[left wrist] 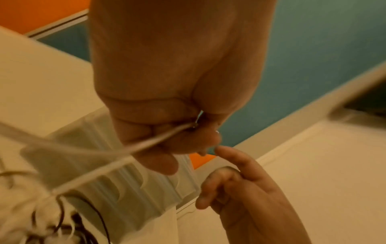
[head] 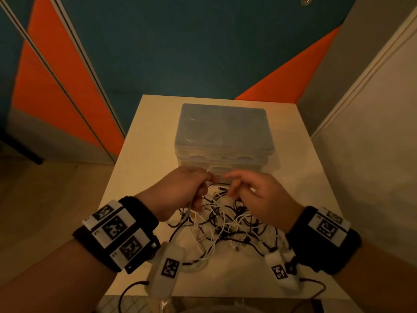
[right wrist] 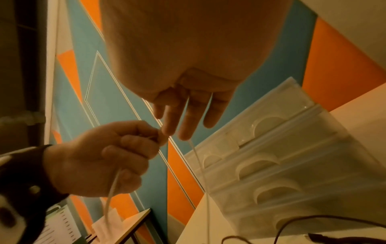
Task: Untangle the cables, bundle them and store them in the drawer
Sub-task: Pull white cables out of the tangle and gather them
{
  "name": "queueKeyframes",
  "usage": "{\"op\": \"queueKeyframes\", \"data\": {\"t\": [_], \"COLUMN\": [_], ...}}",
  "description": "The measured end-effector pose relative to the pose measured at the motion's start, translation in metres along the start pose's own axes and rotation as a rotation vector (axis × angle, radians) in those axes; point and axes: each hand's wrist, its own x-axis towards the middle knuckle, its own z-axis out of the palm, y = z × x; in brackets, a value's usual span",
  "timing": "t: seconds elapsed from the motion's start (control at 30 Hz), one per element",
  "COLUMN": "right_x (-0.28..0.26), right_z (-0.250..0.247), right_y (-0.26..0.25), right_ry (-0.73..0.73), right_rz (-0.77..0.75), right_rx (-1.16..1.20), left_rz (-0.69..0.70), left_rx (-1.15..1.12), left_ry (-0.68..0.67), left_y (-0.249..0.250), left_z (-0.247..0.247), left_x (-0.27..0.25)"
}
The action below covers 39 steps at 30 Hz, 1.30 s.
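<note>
The tangled heap of thin white and black cables (head: 225, 222) lies on the near half of the pale bench (head: 140, 159), before the translucent plastic drawer unit (head: 223, 136), with both hands raised above it. From the left wrist, the left hand (left wrist: 167, 118) pinches a taut white strand (left wrist: 100, 153) running down into the heap. From the right wrist, the right hand (right wrist: 188, 105) hangs loosely spread, a white strand against its fingertips; pulling hard could, I judge, tighten knots or drag the heap off the bench.

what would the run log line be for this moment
stage: untangling | left hand: grips white cable | right hand: fingers at it | drawer unit: closed

White table (head: 144, 154), teal and orange wall panels (head: 67, 71), dim warm light
</note>
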Motion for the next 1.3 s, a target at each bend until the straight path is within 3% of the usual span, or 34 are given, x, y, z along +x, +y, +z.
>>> {"op": "queueKeyframes", "data": {"t": [0.13, 0.23, 0.33, 0.47, 0.57, 0.7, 0.8, 0.9, 1.1, 1.3], "right_x": [0.016, 0.02, 0.021, 0.021, 0.015, 0.0, -0.009, -0.016, -0.02, -0.026], "right_z": [0.006, 0.016, 0.005, -0.016, -0.016, -0.004, 0.009, 0.022, 0.034, 0.03], "right_y": [0.005, 0.01, 0.014, 0.006, -0.003, -0.014, -0.02, -0.019, -0.025, -0.008], "right_ry": [-0.137, -0.225, -0.122, 0.098, 0.039, -0.08, -0.142, -0.188, -0.236, -0.439], "right_rz": [0.139, 0.085, 0.161, 0.141, 0.095, -0.031, -0.176, -0.218, 0.227, 0.312], "right_rx": [-0.007, -0.105, -0.078, -0.08, -0.016, -0.1, -0.141, -0.186, 0.585, 0.29], "left_rz": [0.128, 0.226, 0.232, 0.152, 0.108, 0.038, 0.005, 0.049, 0.193, 0.262], "left_rx": [0.219, 0.185, 0.109, 0.224, 0.243, 0.123, -0.017, -0.115, -0.278, -0.411], "left_ry": [-0.131, -0.224, -0.255, -0.299, -0.202, 0.008, 0.054, 0.085, 0.115, 0.189], "left_y": [0.011, 0.016, 0.011, -0.006, -0.017, -0.013, -0.007, -0.004, 0.004, 0.02], "left_z": [0.006, 0.009, 0.004, -0.005, -0.007, -0.008, -0.008, -0.005, 0.003, -0.016], "left_x": [-0.015, -0.028, -0.034, -0.036, -0.029, -0.019, -0.016, -0.014, -0.018, -0.026]}}
